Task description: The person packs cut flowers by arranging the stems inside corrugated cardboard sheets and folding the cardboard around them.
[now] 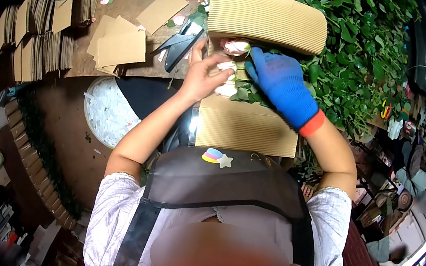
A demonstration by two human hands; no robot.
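Note:
Pale roses lie across a corrugated cardboard sheet (246,130). The topmost is a pink rose (235,46); below it, near my left fingers, are a paler rose (226,67) and another whitish rose (226,89). My left hand (204,74) is bare and comes from the left, its thumb and forefinger curled about the paler rose. From the right reaches my right hand (282,77) in a blue knitted glove, forefinger and thumb apart beside the rose heads and over the green stems. Its other fingers are partly hidden.
Beyond the roses the cardboard curls into a ribbed flap (267,19). Leafy stems (345,59) heap up at the right. Black-handled shears (179,45) and loose cardboard pieces (121,45) lie left, near stacked cardboard (47,25). A round tub (87,109) holds whitish bits.

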